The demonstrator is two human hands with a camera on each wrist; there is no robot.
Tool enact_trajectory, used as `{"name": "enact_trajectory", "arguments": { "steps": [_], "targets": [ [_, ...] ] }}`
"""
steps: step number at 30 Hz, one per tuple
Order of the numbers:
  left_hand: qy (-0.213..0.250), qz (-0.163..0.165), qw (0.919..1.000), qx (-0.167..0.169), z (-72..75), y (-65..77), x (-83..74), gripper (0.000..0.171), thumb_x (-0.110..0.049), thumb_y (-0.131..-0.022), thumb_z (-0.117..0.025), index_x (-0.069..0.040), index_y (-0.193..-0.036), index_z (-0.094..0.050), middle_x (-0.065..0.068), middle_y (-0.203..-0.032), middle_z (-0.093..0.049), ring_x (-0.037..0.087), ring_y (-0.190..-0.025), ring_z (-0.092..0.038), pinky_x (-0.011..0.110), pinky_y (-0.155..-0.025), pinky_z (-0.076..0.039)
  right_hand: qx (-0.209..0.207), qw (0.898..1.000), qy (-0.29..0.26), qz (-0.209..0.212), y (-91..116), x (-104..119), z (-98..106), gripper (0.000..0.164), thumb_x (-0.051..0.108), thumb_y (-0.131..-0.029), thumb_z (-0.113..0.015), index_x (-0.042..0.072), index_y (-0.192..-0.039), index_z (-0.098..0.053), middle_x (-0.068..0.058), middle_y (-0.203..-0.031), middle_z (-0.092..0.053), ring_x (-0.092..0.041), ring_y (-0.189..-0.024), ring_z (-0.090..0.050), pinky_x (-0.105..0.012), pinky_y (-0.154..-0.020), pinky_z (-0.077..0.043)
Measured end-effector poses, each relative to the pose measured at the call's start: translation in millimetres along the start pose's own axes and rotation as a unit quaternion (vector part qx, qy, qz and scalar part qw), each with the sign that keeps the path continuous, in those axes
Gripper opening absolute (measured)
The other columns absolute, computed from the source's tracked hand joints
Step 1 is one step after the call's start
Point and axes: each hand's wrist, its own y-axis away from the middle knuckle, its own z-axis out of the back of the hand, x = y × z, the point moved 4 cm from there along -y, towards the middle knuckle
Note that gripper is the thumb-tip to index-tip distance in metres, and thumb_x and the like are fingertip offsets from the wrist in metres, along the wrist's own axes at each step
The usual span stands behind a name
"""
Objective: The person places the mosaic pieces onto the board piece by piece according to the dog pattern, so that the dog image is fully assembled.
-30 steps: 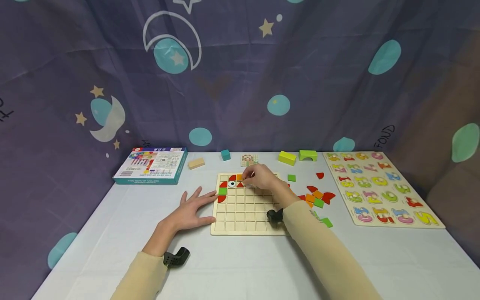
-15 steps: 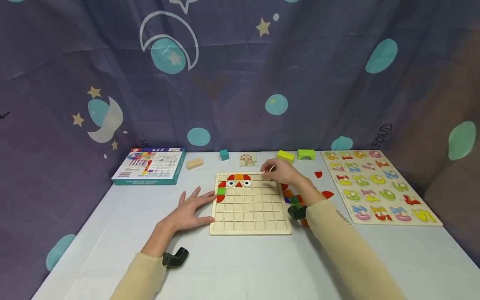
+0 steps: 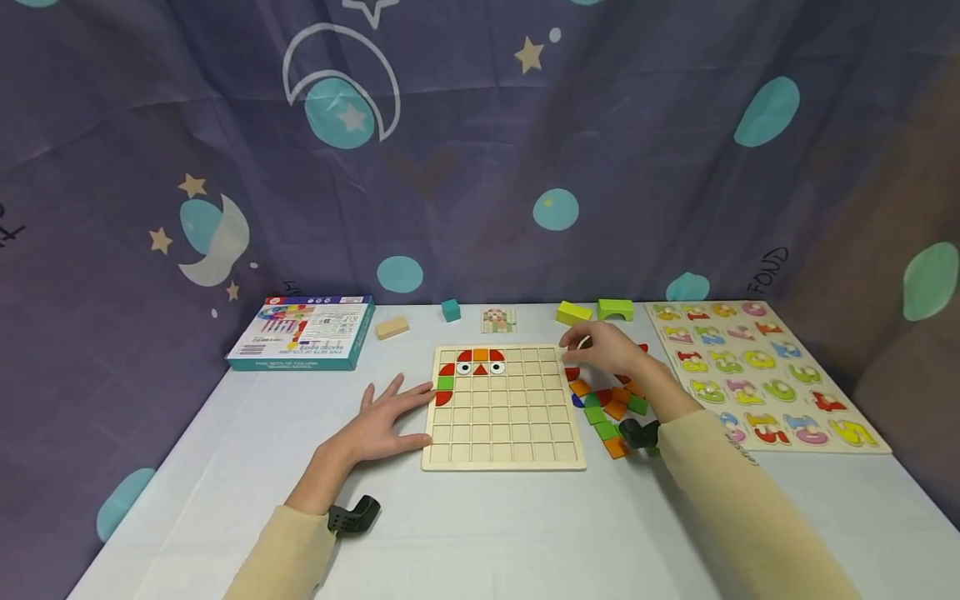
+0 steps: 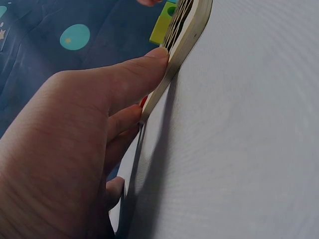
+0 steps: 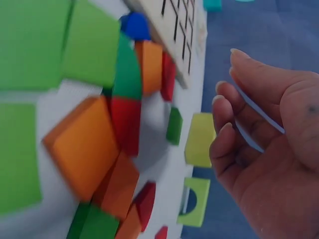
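A wooden grid board (image 3: pixel 510 417) lies in the middle of the table. Along its upper left sit inlaid tiles: red curved ones, an orange square (image 3: pixel 480 355), two white eye tiles (image 3: pixel 497 368), a red triangle (image 3: pixel 481 370) and a green square (image 3: pixel 445 383). My left hand (image 3: pixel 381 423) spreads its fingers against the board's left edge; in the left wrist view its thumb touches the wooden rim (image 4: pixel 187 45). Beyond the board's upper right corner hovers my right hand (image 3: pixel 606 347), fingers loosely bent and holding nothing. Loose tiles (image 3: pixel 615 408) in red, orange, green and blue lie scattered below it.
A pattern card (image 3: pixel 498 321), a teal cube (image 3: pixel 451 310), a plain wood block (image 3: pixel 392 327), a yellow block (image 3: pixel 573 313) and a green arch (image 3: pixel 615 310) line the back. A boxed set (image 3: pixel 300 333) stands left; a number puzzle board (image 3: pixel 757 379) lies right.
My right hand has moved right from the eye tiles to past the board's right edge, leaving the second eye tile in its cell. The left hand has stayed in place.
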Motion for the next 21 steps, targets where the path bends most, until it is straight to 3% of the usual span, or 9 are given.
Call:
{"name": "enact_trajectory", "arguments": {
  "steps": [3, 11, 21],
  "targets": [
    [0.000, 0.000, 1.0000, 0.002, -0.4, -0.1, 0.0, 0.075, -0.058, -0.088, -0.069, -0.020, -0.150, -0.052, -0.003, -0.159, -0.038, 0.039, -0.152, -0.011, 0.071, -0.112, 0.005, 0.003, 1.000, 0.004, 0.005, 5.9, -3.5, 3.2, 0.022, 0.013, -0.094, -0.073, -0.001, -0.110, -0.069, -0.009, -0.097, -0.066, -0.027, -0.086, -0.063, -0.038, -0.079, -0.052],
    [-0.002, 0.003, 1.0000, 0.005, 0.7, 0.8, 0.3, 0.075, -0.058, -0.088, -0.069, -0.020, -0.151, -0.051, -0.005, -0.160, -0.037, 0.037, -0.152, -0.011, 0.070, -0.112, 0.006, 0.023, 0.999, 0.016, -0.028, 18.0, -14.4, 6.2, 0.023, 0.016, -0.095, -0.073, 0.002, -0.112, -0.070, -0.007, -0.100, -0.066, -0.026, -0.088, -0.057, -0.034, -0.078, -0.050],
    [-0.001, 0.002, 1.0000, 0.010, 1.9, 0.7, -3.6, 0.075, -0.057, -0.089, -0.070, -0.020, -0.151, -0.051, -0.004, -0.160, -0.038, 0.039, -0.152, -0.010, 0.071, -0.112, 0.005, 0.028, 0.999, 0.019, -0.011, 33.4, -28.3, 12.6, 0.022, 0.017, -0.094, -0.074, 0.002, -0.110, -0.071, -0.006, -0.096, -0.064, -0.024, -0.083, -0.056, -0.033, -0.072, -0.049]
  ]
}}
